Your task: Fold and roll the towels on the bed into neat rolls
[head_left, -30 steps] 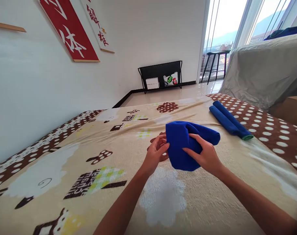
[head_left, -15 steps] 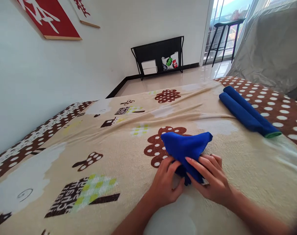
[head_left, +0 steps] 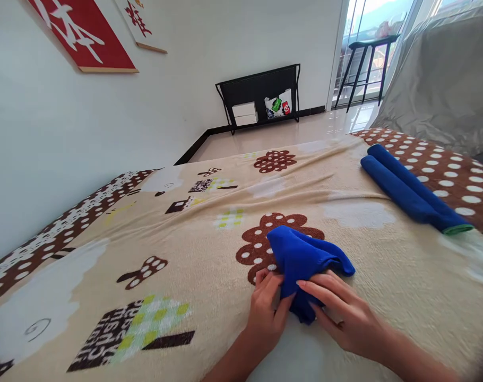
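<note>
A bright blue cloth [head_left: 301, 254], bunched with its upper part fanned out, is between my two hands just above the patterned blanket [head_left: 209, 318]. My left hand [head_left: 267, 307] pinches the cloth's left side between thumb and fingers. On the other side, my right hand [head_left: 341, 307] grips it, the fingers over the front and the thumb lower down. The cloth's right flap droops past my right fingers, and a short tail hangs beneath my hands. Folds inside the grip are hidden.
Two dark blue rolled cloths [head_left: 412, 185], one with a green edge, lie side by side on the blanket to the right. Beyond the bed stand a black rack [head_left: 261, 95] and a dark stool [head_left: 369, 58]. A grey cover [head_left: 444, 79] drapes something at the right.
The cloth's right corner has dropped from pointing up to drooping right. Both hands have shifted their hold, and the cloth sits slightly lower in view. The camera view has tilted slightly.
</note>
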`<state>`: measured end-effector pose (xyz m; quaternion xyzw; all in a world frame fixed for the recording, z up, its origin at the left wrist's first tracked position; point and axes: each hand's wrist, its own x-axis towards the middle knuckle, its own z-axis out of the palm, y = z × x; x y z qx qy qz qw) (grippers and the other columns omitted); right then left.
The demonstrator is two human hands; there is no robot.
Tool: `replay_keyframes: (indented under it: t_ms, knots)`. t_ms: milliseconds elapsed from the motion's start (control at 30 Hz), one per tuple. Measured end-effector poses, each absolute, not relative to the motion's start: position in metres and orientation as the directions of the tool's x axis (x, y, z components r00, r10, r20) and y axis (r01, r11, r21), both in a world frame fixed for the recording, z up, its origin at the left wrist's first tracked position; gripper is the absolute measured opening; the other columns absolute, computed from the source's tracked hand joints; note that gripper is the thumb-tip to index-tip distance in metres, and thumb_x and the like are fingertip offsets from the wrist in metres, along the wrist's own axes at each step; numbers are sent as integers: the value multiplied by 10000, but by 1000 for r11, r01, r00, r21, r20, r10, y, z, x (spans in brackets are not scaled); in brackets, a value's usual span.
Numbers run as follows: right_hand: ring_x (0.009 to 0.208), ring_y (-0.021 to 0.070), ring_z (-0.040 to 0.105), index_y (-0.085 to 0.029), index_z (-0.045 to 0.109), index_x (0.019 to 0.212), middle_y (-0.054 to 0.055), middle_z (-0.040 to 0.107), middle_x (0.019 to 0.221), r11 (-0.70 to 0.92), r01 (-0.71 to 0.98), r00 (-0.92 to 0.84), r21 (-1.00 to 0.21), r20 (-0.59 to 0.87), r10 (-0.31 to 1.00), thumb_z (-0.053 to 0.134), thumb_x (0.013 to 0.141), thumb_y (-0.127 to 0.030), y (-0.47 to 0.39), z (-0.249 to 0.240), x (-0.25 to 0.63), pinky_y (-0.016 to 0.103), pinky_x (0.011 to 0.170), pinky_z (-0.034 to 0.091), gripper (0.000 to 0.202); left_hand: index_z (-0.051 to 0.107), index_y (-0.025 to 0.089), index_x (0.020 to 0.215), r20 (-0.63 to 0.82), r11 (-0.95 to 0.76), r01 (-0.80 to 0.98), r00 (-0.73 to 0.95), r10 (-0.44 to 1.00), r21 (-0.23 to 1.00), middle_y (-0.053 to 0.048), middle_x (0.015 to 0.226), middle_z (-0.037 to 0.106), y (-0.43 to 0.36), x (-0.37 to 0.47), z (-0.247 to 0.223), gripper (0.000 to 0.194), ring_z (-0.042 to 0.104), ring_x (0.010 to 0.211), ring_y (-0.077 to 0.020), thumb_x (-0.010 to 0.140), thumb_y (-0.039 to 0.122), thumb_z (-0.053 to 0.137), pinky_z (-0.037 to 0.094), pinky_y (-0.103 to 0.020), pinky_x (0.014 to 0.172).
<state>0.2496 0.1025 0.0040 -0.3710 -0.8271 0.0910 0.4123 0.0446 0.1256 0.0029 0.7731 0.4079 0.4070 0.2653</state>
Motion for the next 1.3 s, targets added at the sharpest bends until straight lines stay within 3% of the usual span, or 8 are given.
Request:
replay_keyframes:
  t_ms: [133, 233, 567, 667, 800, 933, 1100, 1300]
  knots:
    - [976, 201, 607, -220, 541, 1353, 82, 648, 1081, 676, 652, -398, -342, 605, 690, 468, 900, -82, 117, -9, 259, 354, 853, 553, 479, 592, 203, 661, 232, -230, 217, 19, 973, 949, 21, 644, 529, 136, 32, 6, 295, 482, 656, -133, 875, 402, 632, 425, -264, 688]
    - [898, 194, 602, -219, 682, 1096, 72, 630, 968, 614, 736, -342, -284, 627, 700, 471, 874, -82, 131, -13, 278, 346, 782, 564, 336, 656, 197, 782, 85, -77, 62, -136, 987, 995, 27, 684, 586, 150, 17, 11, 323, 505, 643, -119, 860, 510, 634, 424, -230, 635]
    - [901, 165, 623, -228, 665, 1084, 42, 636, 1039, 410, 884, -91, -224, 778, 622, 569, 881, -193, 71, 52, 342, 313, 798, 518, 227, 754, 131, 919, -7, 12, -190, 27, 1000, 982, -57, 770, 721, 116, -42, 86, 435, 624, 677, -158, 734, 525, 771, 507, -249, 640]
    - [988, 231, 611, -251, 670, 1073, 43, 649, 1100, 333, 928, -93, -165, 765, 637, 542, 881, -190, 51, 78, 328, 431, 904, 453, 239, 739, 164, 1030, -7, 28, -242, 86, 996, 970, -47, 815, 722, 89, -30, 104, 432, 640, 729, -166, 744, 486, 778, 509, -249, 679]
    - [922, 200, 600, -254, 639, 1030, 41, 640, 1021, 395, 826, 57, -402, 756, 652, 534, 895, -216, 21, 100, 280, 368, 823, 462, 175, 724, 172, 923, 45, 15, -224, 261, 964, 974, -16, 807, 680, 58, 14, 103, 293, 606, 762, -139, 756, 405, 787, 476, -233, 726]
    - [760, 142, 559, -229, 578, 944, 4, 613, 860, 513, 611, -228, -603, 487, 843, 630, 886, -385, -1, 90, 226, 271, 669, 452, 173, 604, 157, 696, 120, -60, -196, 311, 943, 979, 33, 675, 554, 41, 56, 90, 315, 487, 650, -94, 727, 398, 805, 416, -213, 631]
    - [625, 112, 464, -209, 480, 707, -25, 542, 688, 440, 595, -196, -673, 409, 891, 597, 910, -403, -3, 71, 214, 268, 603, 355, 304, 389, 177, 551, 162, -131, -123, 288, 944, 984, 69, 561, 328, 39, 73, 82, 524, 279, 551, -66, 792, 516, 708, 263, -210, 507]
    - [670, 112, 444, -200, 444, 694, -25, 503, 676, 536, 476, -288, -697, 453, 844, 514, 968, -334, -11, 79, 240, 271, 638, 335, 313, 531, 150, 581, 151, -142, -50, 340, 928, 989, 26, 602, 421, 29, 67, 75, 504, 341, 597, -88, 830, 576, 632, 294, -231, 557]
